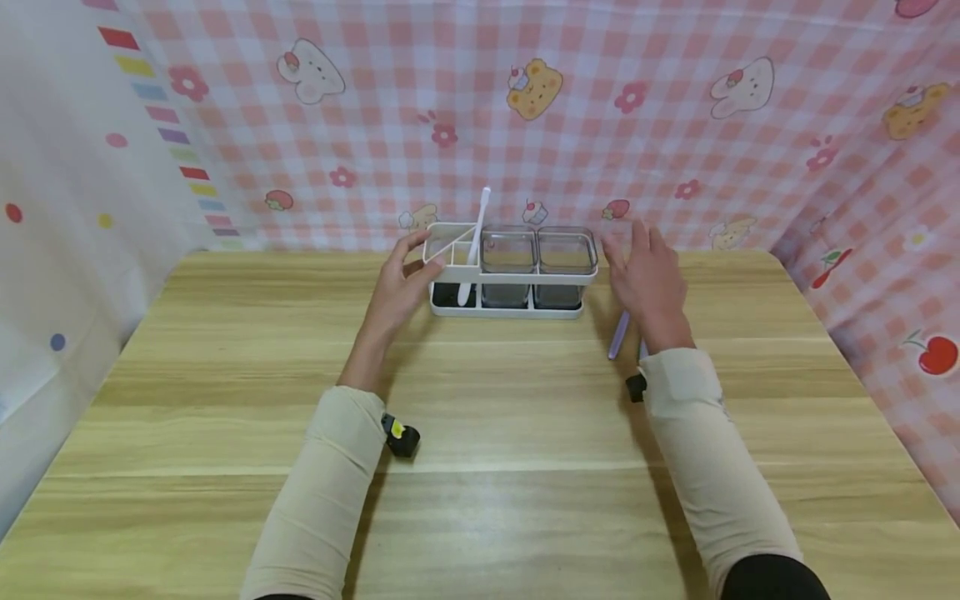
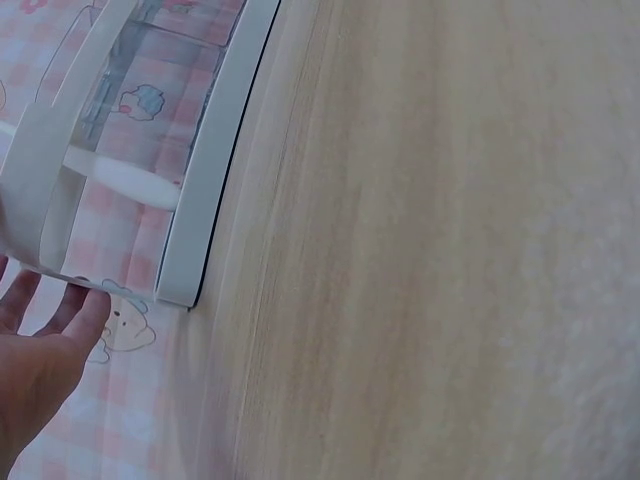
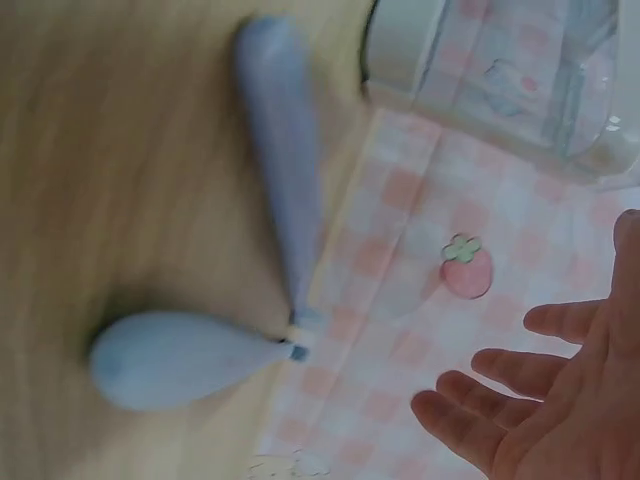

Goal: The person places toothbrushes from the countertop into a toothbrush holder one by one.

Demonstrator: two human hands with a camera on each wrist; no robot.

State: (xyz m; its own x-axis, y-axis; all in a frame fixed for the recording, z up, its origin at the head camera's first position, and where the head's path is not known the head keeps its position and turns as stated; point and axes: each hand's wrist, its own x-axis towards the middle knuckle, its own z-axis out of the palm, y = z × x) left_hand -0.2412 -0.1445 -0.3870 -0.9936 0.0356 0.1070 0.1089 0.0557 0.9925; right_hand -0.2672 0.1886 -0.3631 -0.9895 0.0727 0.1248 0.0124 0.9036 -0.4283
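Beyond both grips I see a pink checked cloth (image 1: 480, 100), and beneath them the bench (image 1: 495, 450) spreads toward me. Between them stands the white rack (image 1: 525, 279), upright near the bench's far edge. My left grip (image 1: 402, 283) is clamped on the rack's near end, thumb in front and fingers round the side, which I read as steadying the frame. My right grip (image 1: 648, 279) has its fingers spread apart and holds nothing, just beside the opposite end; a small gap seems to separate them. The middle clear cup (image 1: 508, 252) and the end clear cup (image 1: 567, 252), nearer my right grip, sit in compartments that probably stop them sliding. Next to my left grip, a white stick (image 1: 480, 218) leans in its compartment, apparently propped by the divider. Below my right grip, a purple handle (image 3: 280, 150) and a pale blue handle (image 3: 190, 360) lie loose on the bench, narrow ends close together.
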